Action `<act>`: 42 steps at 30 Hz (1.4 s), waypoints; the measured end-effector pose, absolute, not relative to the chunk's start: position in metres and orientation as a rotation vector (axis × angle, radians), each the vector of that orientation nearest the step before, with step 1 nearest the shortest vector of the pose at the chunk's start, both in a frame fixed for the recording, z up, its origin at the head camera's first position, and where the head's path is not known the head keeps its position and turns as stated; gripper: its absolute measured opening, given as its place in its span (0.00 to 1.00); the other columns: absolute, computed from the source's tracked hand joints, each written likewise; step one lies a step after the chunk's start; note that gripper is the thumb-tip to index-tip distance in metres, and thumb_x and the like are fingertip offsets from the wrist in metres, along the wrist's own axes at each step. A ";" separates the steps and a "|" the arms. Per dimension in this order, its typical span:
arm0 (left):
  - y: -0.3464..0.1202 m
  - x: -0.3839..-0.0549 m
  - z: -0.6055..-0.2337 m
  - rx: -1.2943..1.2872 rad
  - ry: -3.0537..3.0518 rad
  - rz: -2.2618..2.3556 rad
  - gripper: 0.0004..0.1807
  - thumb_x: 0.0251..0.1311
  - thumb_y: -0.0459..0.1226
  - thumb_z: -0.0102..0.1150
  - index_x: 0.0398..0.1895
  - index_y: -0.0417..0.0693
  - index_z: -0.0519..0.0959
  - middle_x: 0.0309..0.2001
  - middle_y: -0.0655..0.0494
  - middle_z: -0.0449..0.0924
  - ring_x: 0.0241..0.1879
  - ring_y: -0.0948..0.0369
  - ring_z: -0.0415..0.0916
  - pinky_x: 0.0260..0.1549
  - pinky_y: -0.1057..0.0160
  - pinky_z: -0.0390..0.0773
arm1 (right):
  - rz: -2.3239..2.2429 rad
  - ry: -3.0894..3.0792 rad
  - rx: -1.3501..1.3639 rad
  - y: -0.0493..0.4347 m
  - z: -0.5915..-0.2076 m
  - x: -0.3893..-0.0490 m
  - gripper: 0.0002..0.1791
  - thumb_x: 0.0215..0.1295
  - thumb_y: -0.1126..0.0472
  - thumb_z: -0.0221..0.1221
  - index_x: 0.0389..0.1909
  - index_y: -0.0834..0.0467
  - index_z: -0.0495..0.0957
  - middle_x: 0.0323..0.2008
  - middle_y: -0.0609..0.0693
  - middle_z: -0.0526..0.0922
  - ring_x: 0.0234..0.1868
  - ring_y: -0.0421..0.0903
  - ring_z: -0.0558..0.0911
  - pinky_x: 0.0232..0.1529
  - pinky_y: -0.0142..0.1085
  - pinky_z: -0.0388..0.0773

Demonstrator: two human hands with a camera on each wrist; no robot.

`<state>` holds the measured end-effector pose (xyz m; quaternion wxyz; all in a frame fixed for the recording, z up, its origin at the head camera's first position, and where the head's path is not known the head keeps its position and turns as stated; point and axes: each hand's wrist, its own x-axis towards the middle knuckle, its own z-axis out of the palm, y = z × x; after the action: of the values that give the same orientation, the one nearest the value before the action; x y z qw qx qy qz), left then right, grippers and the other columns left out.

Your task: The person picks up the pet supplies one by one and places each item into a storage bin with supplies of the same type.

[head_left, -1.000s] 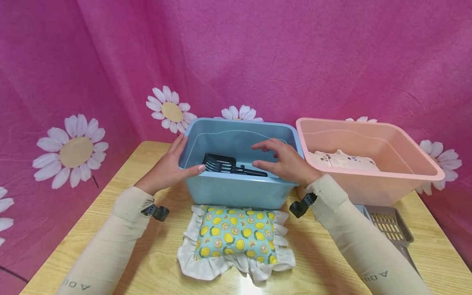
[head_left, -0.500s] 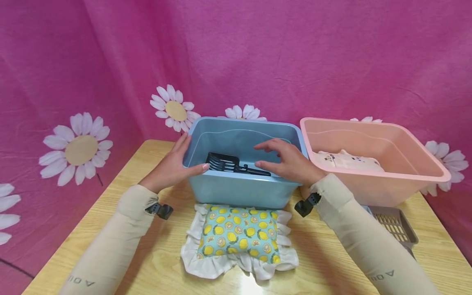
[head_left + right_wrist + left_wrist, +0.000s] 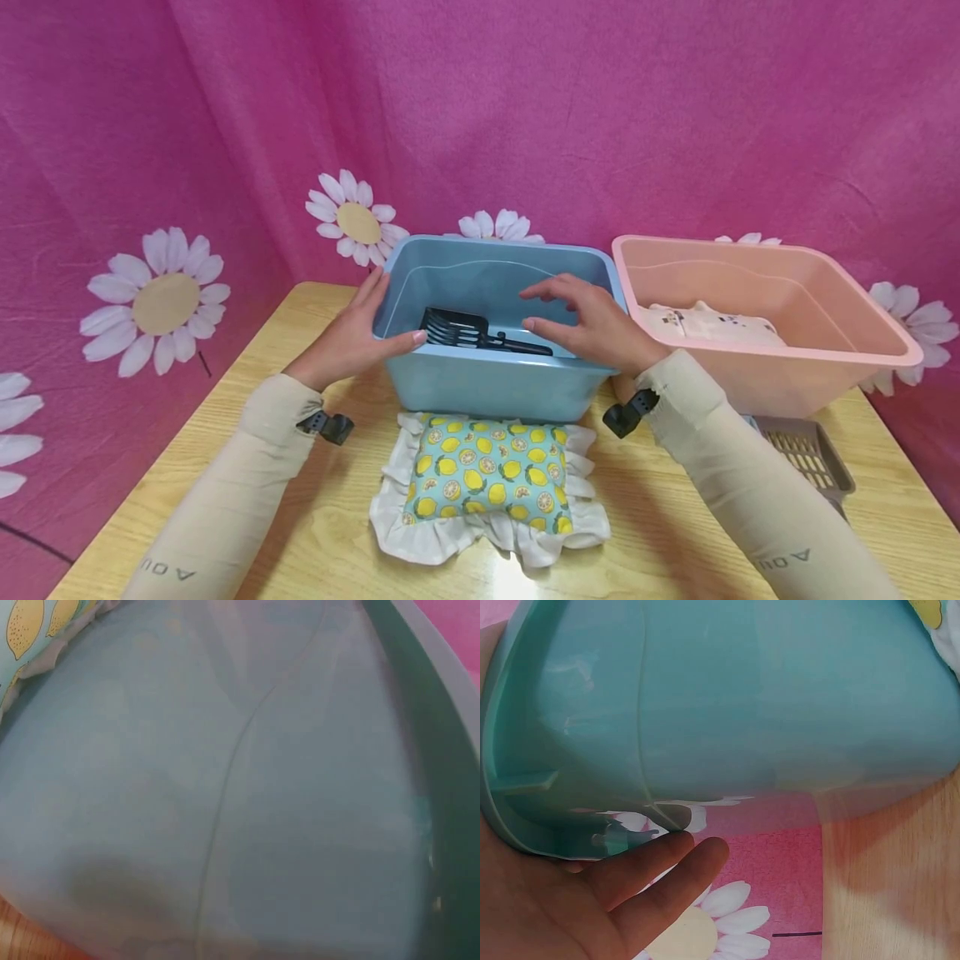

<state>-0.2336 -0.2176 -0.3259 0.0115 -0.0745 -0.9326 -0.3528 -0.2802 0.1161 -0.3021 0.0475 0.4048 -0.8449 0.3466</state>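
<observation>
In the head view, a blue plastic litter box (image 3: 480, 383) stands mid-table. Inside it lies a black slotted litter scoop (image 3: 453, 327), its handle pointing right. My left hand (image 3: 352, 337) rests at the box's front left corner, thumb over the rim. The left wrist view shows two of its fingers (image 3: 664, 900) straight along the outer wall. Over the right part of the box is my right hand (image 3: 600, 325), fingers loosely bent, nothing between thumb and fingertips. The right wrist view shows the box's outer wall (image 3: 225, 787) but no hand.
A pink litter box (image 3: 757, 379) stands close on the right, holding a white patterned soft item (image 3: 716, 325). A lemon-print cushion (image 3: 487, 475) with white ruffles lies in front. A grey-brown slotted scoop (image 3: 806, 454) lies at the right, partly hidden by the sleeve.
The whole head view has shifted slightly, so things appear a little further right. Both hands keep their places at the blue litter box, and the black litter scoop lies where it was.
</observation>
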 end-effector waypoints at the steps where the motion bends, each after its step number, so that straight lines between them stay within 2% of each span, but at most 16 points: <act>1: -0.218 -0.233 -0.326 -0.232 -2.909 -1.100 0.63 0.47 0.66 0.62 0.78 0.59 0.36 0.78 0.58 0.30 0.74 0.44 0.41 0.56 0.34 0.66 | 1.060 -2.574 1.234 0.117 -0.301 -0.280 0.22 0.63 0.51 0.63 0.57 0.51 0.77 0.53 0.46 0.77 0.56 0.45 0.73 0.53 0.48 0.72; 11: -0.219 -0.234 -0.326 -0.245 -2.901 -1.109 0.62 0.47 0.65 0.63 0.78 0.61 0.36 0.78 0.59 0.31 0.74 0.45 0.41 0.56 0.34 0.66 | 1.081 -2.605 1.164 0.124 -0.298 -0.273 0.21 0.63 0.49 0.63 0.56 0.48 0.77 0.54 0.42 0.76 0.57 0.41 0.73 0.57 0.46 0.72; 26: -0.219 -0.236 -0.328 -0.248 -2.908 -1.109 0.62 0.48 0.67 0.61 0.78 0.61 0.36 0.77 0.61 0.29 0.74 0.46 0.41 0.58 0.33 0.63 | 1.111 -2.561 1.144 0.142 -0.291 -0.258 0.19 0.64 0.49 0.63 0.55 0.44 0.77 0.53 0.41 0.76 0.53 0.39 0.72 0.47 0.41 0.72; 33: -0.220 -0.232 -0.328 -0.241 -2.901 -1.132 0.61 0.48 0.66 0.61 0.78 0.61 0.35 0.77 0.60 0.29 0.74 0.45 0.42 0.57 0.33 0.64 | 1.077 -2.536 1.148 0.150 -0.288 -0.252 0.19 0.64 0.51 0.63 0.55 0.42 0.77 0.52 0.36 0.76 0.53 0.36 0.72 0.50 0.39 0.72; 37: -0.219 -0.234 -0.328 -0.251 -2.893 -1.132 0.61 0.48 0.66 0.62 0.78 0.61 0.35 0.78 0.60 0.30 0.73 0.45 0.42 0.57 0.33 0.65 | 1.052 -2.504 1.147 0.157 -0.286 -0.246 0.19 0.63 0.53 0.64 0.56 0.43 0.77 0.53 0.37 0.77 0.53 0.36 0.73 0.47 0.35 0.73; 42: -0.219 -0.234 -0.328 -0.254 -2.892 -1.124 0.61 0.48 0.66 0.61 0.78 0.60 0.36 0.78 0.59 0.31 0.73 0.45 0.43 0.57 0.33 0.65 | 0.984 -2.454 1.170 0.165 -0.288 -0.240 0.20 0.62 0.58 0.65 0.55 0.47 0.78 0.53 0.42 0.78 0.45 0.36 0.73 0.35 0.30 0.71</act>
<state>-0.2344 -0.2193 -0.3279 0.0144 -0.0815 -0.9288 -0.3611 -0.2402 0.1649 -0.2877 0.1251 0.4015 -0.8421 0.3376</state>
